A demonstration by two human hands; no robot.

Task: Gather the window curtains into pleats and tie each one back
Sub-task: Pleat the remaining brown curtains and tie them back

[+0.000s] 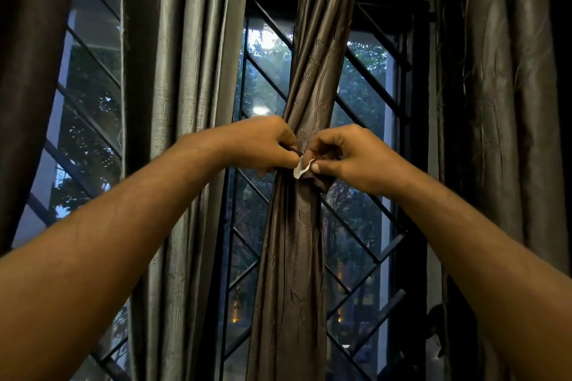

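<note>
A brown patterned curtain hangs in the middle of the window, gathered into a narrow pleated bundle. A dark tieback band with a white patch on its end wraps the bundle at its waist. My left hand pinches one end of the band at the left of the bundle. My right hand pinches the other end, with the white patch showing under its thumb. The two hands nearly touch in front of the curtain.
A grey satin curtain hangs loose to the left. Dark curtains hang at the far left and at the right. Behind them is a window with a black diamond grille; trees show outside.
</note>
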